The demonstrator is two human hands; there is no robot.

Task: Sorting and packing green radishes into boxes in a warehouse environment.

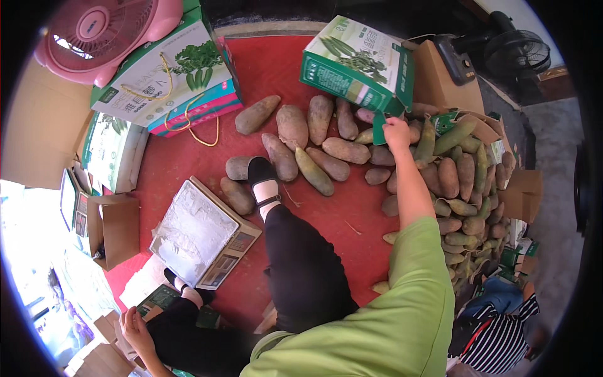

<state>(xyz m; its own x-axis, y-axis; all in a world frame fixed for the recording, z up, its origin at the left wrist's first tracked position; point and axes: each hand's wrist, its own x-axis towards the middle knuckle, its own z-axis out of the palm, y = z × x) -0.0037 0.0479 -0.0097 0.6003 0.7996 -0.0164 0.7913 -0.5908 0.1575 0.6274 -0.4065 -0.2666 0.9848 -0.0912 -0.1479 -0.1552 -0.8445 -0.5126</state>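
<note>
My right hand (397, 133) reaches forward and is closed on a green flap (379, 128) of a green-and-white carton (359, 60) printed with vegetables. The carton lies tilted at the far end of the red mat (264, 69). Below it, long soil-covered radishes (292, 125) are spread in loose rows, some brown and some green. A large heap of radishes (468, 182) lies right of my right forearm. My left hand (136, 330) rests by my left knee at the lower left, fingers loosely apart, holding nothing.
A weighing scale (198, 232) with a white-covered plate stands between my feet. At the upper left, a pink fan (94, 31) sits on stacked gift cartons (173, 78). An open brown box (116, 229) is at the left. A person in stripes (496, 336) is at the lower right.
</note>
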